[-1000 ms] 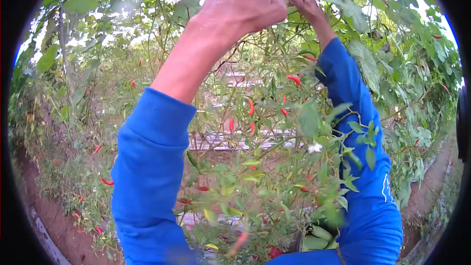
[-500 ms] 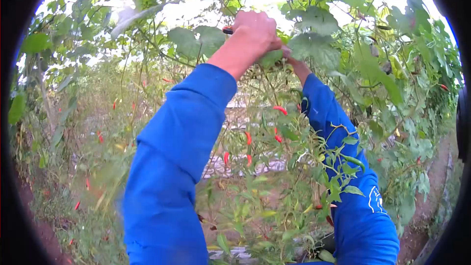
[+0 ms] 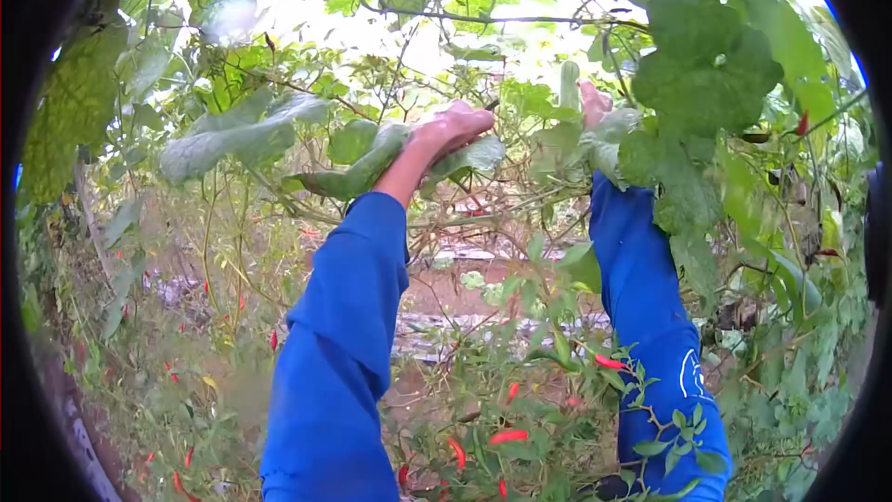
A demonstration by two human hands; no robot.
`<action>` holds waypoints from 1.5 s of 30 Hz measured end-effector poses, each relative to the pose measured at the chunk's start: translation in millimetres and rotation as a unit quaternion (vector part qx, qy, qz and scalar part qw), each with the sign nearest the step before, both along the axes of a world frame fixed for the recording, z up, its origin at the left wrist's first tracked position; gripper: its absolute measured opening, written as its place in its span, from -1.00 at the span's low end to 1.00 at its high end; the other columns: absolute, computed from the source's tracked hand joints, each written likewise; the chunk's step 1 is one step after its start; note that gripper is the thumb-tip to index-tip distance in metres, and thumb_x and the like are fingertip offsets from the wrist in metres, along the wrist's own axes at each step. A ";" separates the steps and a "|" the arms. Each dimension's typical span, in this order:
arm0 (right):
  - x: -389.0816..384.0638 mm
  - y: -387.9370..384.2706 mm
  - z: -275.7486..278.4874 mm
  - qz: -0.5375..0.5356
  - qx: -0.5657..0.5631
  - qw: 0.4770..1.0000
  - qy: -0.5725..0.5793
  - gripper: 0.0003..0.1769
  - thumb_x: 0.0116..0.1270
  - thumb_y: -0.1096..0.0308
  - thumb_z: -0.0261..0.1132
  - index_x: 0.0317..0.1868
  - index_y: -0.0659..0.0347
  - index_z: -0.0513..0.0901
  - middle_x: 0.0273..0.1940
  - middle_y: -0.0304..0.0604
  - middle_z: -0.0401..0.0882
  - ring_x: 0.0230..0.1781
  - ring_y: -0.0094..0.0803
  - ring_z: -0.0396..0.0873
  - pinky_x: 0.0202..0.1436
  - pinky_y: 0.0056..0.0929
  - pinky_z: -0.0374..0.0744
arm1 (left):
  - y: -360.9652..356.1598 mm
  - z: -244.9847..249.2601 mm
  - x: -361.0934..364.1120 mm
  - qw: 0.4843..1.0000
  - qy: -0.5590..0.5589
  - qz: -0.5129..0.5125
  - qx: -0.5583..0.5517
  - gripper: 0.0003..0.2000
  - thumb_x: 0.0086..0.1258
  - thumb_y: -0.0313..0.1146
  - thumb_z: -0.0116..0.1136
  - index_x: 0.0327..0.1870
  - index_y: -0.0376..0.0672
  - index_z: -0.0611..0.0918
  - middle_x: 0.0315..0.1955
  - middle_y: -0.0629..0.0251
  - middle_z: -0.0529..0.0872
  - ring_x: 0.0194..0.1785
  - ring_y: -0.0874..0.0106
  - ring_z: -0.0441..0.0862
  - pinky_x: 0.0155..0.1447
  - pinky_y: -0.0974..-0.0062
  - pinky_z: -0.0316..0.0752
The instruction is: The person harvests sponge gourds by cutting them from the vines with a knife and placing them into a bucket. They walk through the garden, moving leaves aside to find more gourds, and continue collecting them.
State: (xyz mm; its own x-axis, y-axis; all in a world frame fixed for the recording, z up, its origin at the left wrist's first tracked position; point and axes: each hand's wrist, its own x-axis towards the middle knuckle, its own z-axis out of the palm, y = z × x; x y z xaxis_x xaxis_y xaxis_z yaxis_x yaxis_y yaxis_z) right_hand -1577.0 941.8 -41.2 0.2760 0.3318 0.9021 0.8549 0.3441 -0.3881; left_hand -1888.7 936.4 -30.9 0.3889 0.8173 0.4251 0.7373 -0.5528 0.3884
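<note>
My left hand (image 3: 455,127) is raised among the vine leaves, its fingers curled closed. A small dark tip shows at the finger end, but what the hand holds is hidden. Beneath the wrist lies a broad, curled green leaf (image 3: 376,163). Farther right, my right hand (image 3: 593,102) reaches up behind a drooping leaf (image 3: 609,141), which covers much of it; its grip cannot be made out. Just left of that hand hangs a pale green, elongated fruit (image 3: 569,85), perhaps a cucumber or gourd. Touching between the two cannot be confirmed.
A thin vine stem (image 3: 520,19) crosses above both hands. Large leaves (image 3: 711,60) hang at the upper right. Below are chili plants with red chilies (image 3: 508,436), one red chili (image 3: 610,362) close to my right sleeve. Leafy twigs (image 3: 683,437) overlap that sleeve.
My hands, close together before, are now apart, the left lower and the right farther right. The view has shifted upward, showing more vine overhead.
</note>
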 end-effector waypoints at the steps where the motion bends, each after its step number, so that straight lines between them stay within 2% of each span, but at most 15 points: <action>1: -5.8 -6.3 0.8 0.077 0.020 0.997 0.017 -0.50 0.36 0.35 0.33 0.27 0.19 0.42 0.10 -0.01 0.52 0.05 -0.20 0.55 0.13 -0.29 0.62 | -9.8 -1.3 -1.9 0.999 -0.016 0.012 0.042 -0.42 0.31 0.06 -0.11 -0.08 -0.39 0.61 -0.29 -0.03 0.69 -0.22 0.22 0.61 -0.12 0.22 0.41; 13: -46.2 -55.6 -36.5 0.479 0.000 0.861 0.172 -0.47 0.38 0.32 0.30 0.33 0.17 0.41 0.11 -0.02 0.53 0.02 -0.22 0.56 0.10 -0.28 0.62 | -101.2 -31.9 -7.5 0.998 -0.014 -0.039 0.046 -0.42 0.30 0.16 -0.11 -0.18 -0.31 0.60 -0.32 -0.07 0.66 -0.24 0.19 0.60 -0.12 0.19 0.40; 19: -58.6 -77.6 -52.2 0.570 -0.023 0.788 0.233 -0.45 0.40 0.31 0.29 0.36 0.15 0.41 0.12 -0.02 0.53 0.00 -0.24 0.57 0.08 -0.28 0.62 | -123.4 -22.9 -6.8 0.997 0.043 -0.037 0.054 -0.38 0.27 0.14 -0.08 -0.02 -0.31 0.67 -0.01 -0.17 0.69 0.01 0.04 0.68 0.11 0.20 0.52; 20: -62.3 -85.9 -60.6 0.586 -0.030 0.770 0.251 -0.45 0.40 0.31 0.28 0.37 0.15 0.41 0.12 -0.02 0.53 0.00 -0.24 0.57 0.08 -0.28 0.62 | -113.1 -26.1 -4.0 0.995 0.027 -0.037 0.087 -0.45 0.29 0.14 -0.12 -0.31 -0.31 0.54 -0.53 0.14 0.53 -0.42 0.36 0.45 -0.24 0.25 0.34; 23: -79.5 -107.9 -79.4 0.611 -0.037 0.734 0.294 -0.44 0.40 0.30 0.28 0.39 0.14 0.40 0.12 -0.03 0.53 -0.01 -0.25 0.57 0.07 -0.28 0.62 | -107.9 -14.8 6.2 0.993 0.045 -0.024 0.103 -0.51 0.30 0.11 -0.11 -0.34 -0.25 0.56 -0.53 0.19 0.53 -0.44 0.36 0.44 -0.29 0.26 0.32; 24: -34.2 -17.9 -103.6 0.528 0.082 0.844 0.048 -0.32 0.41 0.01 0.31 0.41 0.18 0.40 0.24 0.00 0.53 0.26 -0.27 0.48 0.30 -0.28 0.49 | -98.0 -1.7 13.7 0.993 0.101 -0.016 0.063 -0.55 0.31 0.07 -0.10 -0.29 -0.19 0.59 -0.46 0.17 0.57 -0.38 0.37 0.52 -0.32 0.30 0.35; 25: -32.9 -14.2 -101.2 0.529 0.076 0.844 0.050 -0.32 0.41 0.01 0.31 0.41 0.18 0.40 0.24 0.00 0.53 0.26 -0.27 0.48 0.30 -0.28 0.49 | -17.3 3.8 29.6 0.953 0.203 -0.151 0.169 -0.57 0.31 0.07 -0.06 -0.16 -0.13 0.61 -0.37 0.12 0.63 -0.28 0.34 0.61 -0.33 0.28 0.42; 27: -29.9 -2.2 -102.9 0.442 0.083 0.892 -0.037 -0.36 0.42 0.08 0.28 0.42 0.16 0.40 0.08 -0.04 0.57 0.07 -0.28 0.51 0.14 -0.26 0.51 | -120.0 15.6 51.4 0.978 0.166 -0.019 0.125 -0.53 0.31 0.08 0.03 0.01 -0.11 0.62 -0.23 0.07 0.71 -0.18 0.27 0.68 -0.18 0.17 0.53; 29: -30.2 3.7 -102.3 0.346 0.094 0.926 -0.119 -0.39 0.44 0.15 0.24 0.43 0.14 0.40 -0.07 -0.09 0.61 -0.12 -0.30 0.54 -0.02 -0.23 0.52 | -106.5 30.1 73.5 0.974 0.125 -0.052 0.181 -0.55 0.32 0.12 0.08 -0.10 -0.09 0.69 -0.14 0.09 0.74 -0.14 0.34 0.69 -0.12 0.30 0.55; 31: -21.7 17.4 -88.0 0.236 0.111 0.944 -0.203 -0.42 0.45 0.21 0.20 0.45 0.12 0.40 -0.22 -0.14 0.65 -0.31 -0.31 0.56 -0.18 -0.21 0.54 | -50.6 51.7 95.5 0.856 0.288 -0.077 0.423 -0.57 0.33 0.09 0.15 0.02 -0.03 0.70 -0.06 0.10 0.74 -0.07 0.34 0.70 0.01 0.41 0.58; 33: 7.9 86.4 -93.3 0.167 -0.008 0.966 -0.199 -0.41 0.41 0.22 0.25 0.42 0.14 0.42 -0.36 -0.12 0.62 -0.38 -0.28 0.52 -0.26 -0.20 0.51 | -79.1 48.0 101.1 0.913 0.220 -0.029 0.341 -0.54 0.35 0.14 0.12 0.11 0.05 0.67 0.09 0.13 0.67 0.07 0.33 0.65 0.13 0.38 0.53; 35: -2.3 100.2 -96.5 0.262 -0.070 0.958 0.089 -0.43 0.40 0.24 0.27 0.40 0.04 0.45 -0.35 -0.08 0.62 -0.38 -0.27 0.52 -0.31 -0.21 0.50 | -84.1 46.5 115.5 0.956 0.151 0.019 0.253 -0.50 0.37 0.18 0.09 0.20 0.12 0.63 0.24 0.15 0.60 0.21 0.31 0.61 0.25 0.35 0.48; 36: 8.3 93.5 -100.7 0.130 -0.036 0.967 -0.217 -0.43 0.42 0.21 0.28 0.40 0.07 0.44 -0.24 -0.16 0.65 -0.35 -0.36 0.54 -0.28 -0.29 0.54 | -67.3 47.0 128.7 0.928 0.199 0.060 0.310 -0.51 0.38 0.16 0.09 0.20 0.10 0.62 0.24 0.16 0.60 0.20 0.32 0.62 0.23 0.36 0.50; 39: -2.5 62.8 -122.9 0.194 -0.010 0.971 -0.137 -0.42 0.41 0.22 0.28 0.41 0.08 0.44 -0.23 -0.16 0.65 -0.34 -0.37 0.54 -0.26 -0.30 0.55 | -40.6 44.0 138.4 0.877 0.266 0.086 0.390 -0.61 0.36 0.05 0.18 0.08 0.05 0.68 0.07 0.16 0.69 0.10 0.30 0.67 0.11 0.41 0.58; 45: -7.5 26.7 -136.7 0.217 -0.015 0.972 -0.093 -0.41 0.39 0.24 0.29 0.41 0.11 0.43 -0.21 -0.15 0.66 -0.32 -0.37 0.55 -0.24 -0.31 0.56 | -40.1 40.6 159.0 0.912 0.216 0.073 0.341 -0.66 0.34 0.05 0.20 -0.05 0.06 0.73 -0.08 0.16 0.73 0.03 0.31 0.69 0.05 0.37 0.59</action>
